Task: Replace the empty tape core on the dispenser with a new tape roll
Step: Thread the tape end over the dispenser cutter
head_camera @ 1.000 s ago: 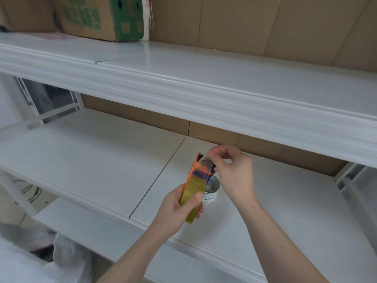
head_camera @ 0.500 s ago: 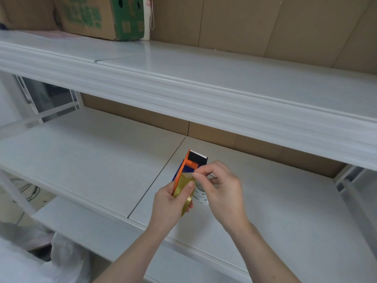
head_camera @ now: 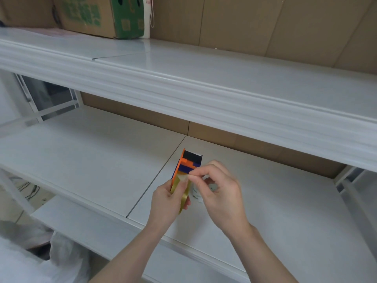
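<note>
Low in the frame's centre, the left hand [head_camera: 165,201] has its fingers clamped on the orange and blue plastic tape dispenser [head_camera: 186,167], held above the white shelf [head_camera: 91,160] with the yellowish tape roll [head_camera: 181,193] apparently already seated. The right hand [head_camera: 219,190] pinches the tape's loose end [head_camera: 184,177] near the head. Threading and trimming seem left; a white cylinder [head_camera: 199,196], perhaps the old core, sits behind

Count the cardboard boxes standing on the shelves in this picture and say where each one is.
1. A cardboard box with green print stands at the far left of the upper shelf. Others may lie outside the frame.
</note>
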